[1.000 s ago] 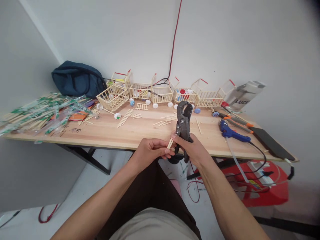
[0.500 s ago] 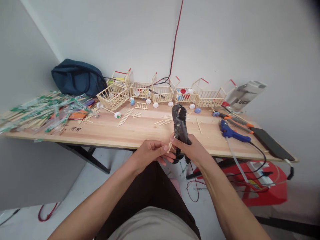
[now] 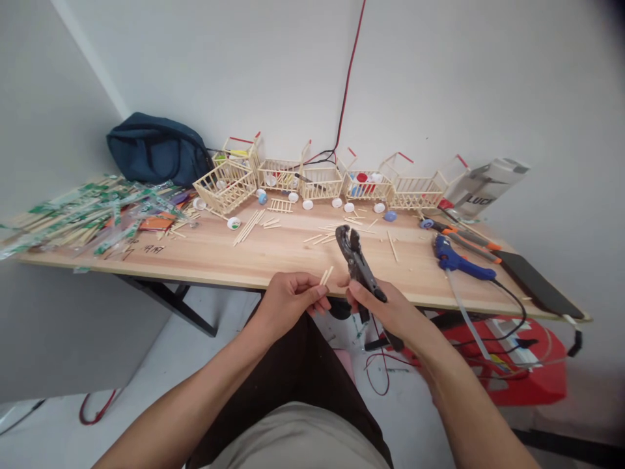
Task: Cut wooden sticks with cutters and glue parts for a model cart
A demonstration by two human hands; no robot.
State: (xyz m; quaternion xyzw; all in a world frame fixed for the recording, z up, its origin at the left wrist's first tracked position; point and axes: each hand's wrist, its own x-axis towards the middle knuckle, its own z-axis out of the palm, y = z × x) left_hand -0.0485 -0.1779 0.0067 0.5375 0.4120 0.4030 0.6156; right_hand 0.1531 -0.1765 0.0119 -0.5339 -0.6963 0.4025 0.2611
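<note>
Between the thumb and fingers of my left hand (image 3: 297, 298) are short wooden sticks (image 3: 327, 276), their tips pointing up and away. My right hand (image 3: 378, 301) is wrapped round the handles of a black pipe cutter (image 3: 355, 255), whose curved jaw points toward the wall. Both hands are at the front edge of the wooden table (image 3: 234, 267), a small gap apart. Beyond them lie cut sticks (image 3: 319, 237) and a small ladder-like stick panel (image 3: 281, 206).
Miniature stick shopping carts (image 3: 227, 185) line the back. Wrapped chopsticks (image 3: 83, 212) and a blue bag (image 3: 159, 150) are at left. A blue glue gun (image 3: 459, 259), orange-handled pliers (image 3: 469, 240) and a black tablet-like slab (image 3: 540, 285) sit at right; a red stool (image 3: 541, 384) stands below.
My hands have moved apart. The sticks, earlier touched by both hands, are now in my left hand alone, pointing upward. The cutter has tilted and moved slightly right and down.
</note>
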